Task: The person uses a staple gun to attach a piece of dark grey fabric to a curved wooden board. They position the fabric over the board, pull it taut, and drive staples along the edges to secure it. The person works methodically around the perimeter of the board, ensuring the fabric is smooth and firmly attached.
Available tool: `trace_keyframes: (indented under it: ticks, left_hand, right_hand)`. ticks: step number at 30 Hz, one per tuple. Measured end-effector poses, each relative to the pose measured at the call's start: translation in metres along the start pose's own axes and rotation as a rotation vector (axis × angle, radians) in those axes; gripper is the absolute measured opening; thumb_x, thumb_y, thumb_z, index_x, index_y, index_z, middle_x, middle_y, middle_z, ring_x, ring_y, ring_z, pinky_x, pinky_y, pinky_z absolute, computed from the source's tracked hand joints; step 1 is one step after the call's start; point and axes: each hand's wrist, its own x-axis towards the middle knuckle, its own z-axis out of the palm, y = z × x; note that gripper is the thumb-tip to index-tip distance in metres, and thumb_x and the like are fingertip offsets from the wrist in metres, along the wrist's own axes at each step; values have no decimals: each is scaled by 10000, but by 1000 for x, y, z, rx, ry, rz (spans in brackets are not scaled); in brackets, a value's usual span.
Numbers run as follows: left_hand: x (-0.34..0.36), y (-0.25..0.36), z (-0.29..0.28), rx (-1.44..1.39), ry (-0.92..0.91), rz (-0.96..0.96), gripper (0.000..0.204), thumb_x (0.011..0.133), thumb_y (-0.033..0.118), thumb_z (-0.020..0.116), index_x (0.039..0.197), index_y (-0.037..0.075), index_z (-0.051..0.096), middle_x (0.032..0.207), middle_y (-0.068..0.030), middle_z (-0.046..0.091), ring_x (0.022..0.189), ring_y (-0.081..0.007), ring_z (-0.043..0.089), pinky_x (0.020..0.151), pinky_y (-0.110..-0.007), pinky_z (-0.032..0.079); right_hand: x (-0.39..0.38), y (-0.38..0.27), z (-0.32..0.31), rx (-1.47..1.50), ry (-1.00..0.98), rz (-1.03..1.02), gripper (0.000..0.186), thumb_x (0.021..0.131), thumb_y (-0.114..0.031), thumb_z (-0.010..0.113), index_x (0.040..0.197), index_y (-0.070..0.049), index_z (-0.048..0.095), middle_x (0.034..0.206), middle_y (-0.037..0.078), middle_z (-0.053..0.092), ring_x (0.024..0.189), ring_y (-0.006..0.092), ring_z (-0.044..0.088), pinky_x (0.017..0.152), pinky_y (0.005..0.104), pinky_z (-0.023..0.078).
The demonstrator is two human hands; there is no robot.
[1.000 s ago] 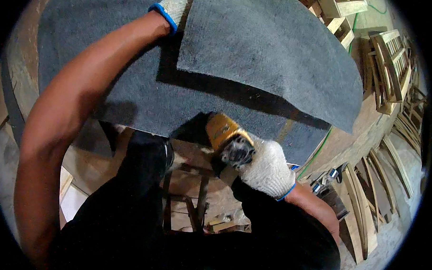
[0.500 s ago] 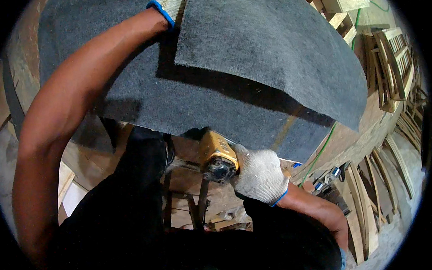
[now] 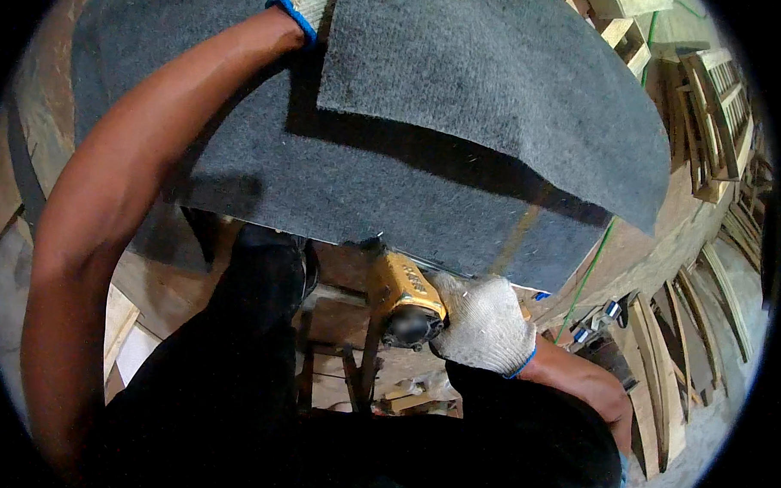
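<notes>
Grey felt fabric (image 3: 264,175) covers the large piece in front of me, and a loose flap of it (image 3: 431,65) is folded up over the far side, casting a dark shadow. In a white knit glove, my right hand (image 3: 487,323) is closed round a yellow air staple gun (image 3: 406,288), whose nose sits at the near edge of the fabric. My left hand (image 3: 311,2), also gloved with a blue cuff, reaches to the top of the view beside the flap. Its fingers are hidden there.
Slatted wooden frames (image 3: 713,109) lean at the far right, with curved wooden strips (image 3: 661,374) below them. A thin green hose (image 3: 589,272) runs along the right side of the covered piece. Wood offcuts (image 3: 419,400) lie on the floor between my legs.
My right hand and the staple gun have shifted slightly right and toward me. My left hand stays in nearly the same place beside the flap.
</notes>
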Motion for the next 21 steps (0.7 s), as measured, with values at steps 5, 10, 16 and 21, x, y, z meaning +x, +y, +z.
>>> trace_keyframes:
  ticks: [5,10,16,21]
  left_hand:
    - [1,10,0,-11,9,-54,278,932,273,662,1109,62,702,1112,-169,701,1016,-316,646,902,-413,494]
    - [0,15,-7,39,-40,-54,277,926,265,665,1108,60,701,1100,-170,702,1011,-314,647,896,-412,496]
    - [2,2,7,-211,-5,-97,275,922,267,667,1110,69,702,1084,-162,706,991,-310,644,895,-410,497]
    - [-21,30,-13,-610,97,-168,442,914,381,716,1269,135,622,1323,-183,600,1107,-298,602,980,-421,499]
  right_hand:
    - [10,-3,6,15,167,-45,355,774,-215,715,1080,-49,645,714,179,661,613,379,670,537,472,536]
    - [24,-8,7,-88,111,50,302,769,-204,703,1009,-36,629,677,192,646,610,390,667,530,481,526]
    - [12,-3,5,-30,23,-8,329,785,-239,711,1036,-40,639,716,200,668,674,396,687,574,488,542]
    - [7,-9,-23,255,94,27,340,800,-233,722,1091,-57,698,822,212,703,784,383,709,680,439,571]
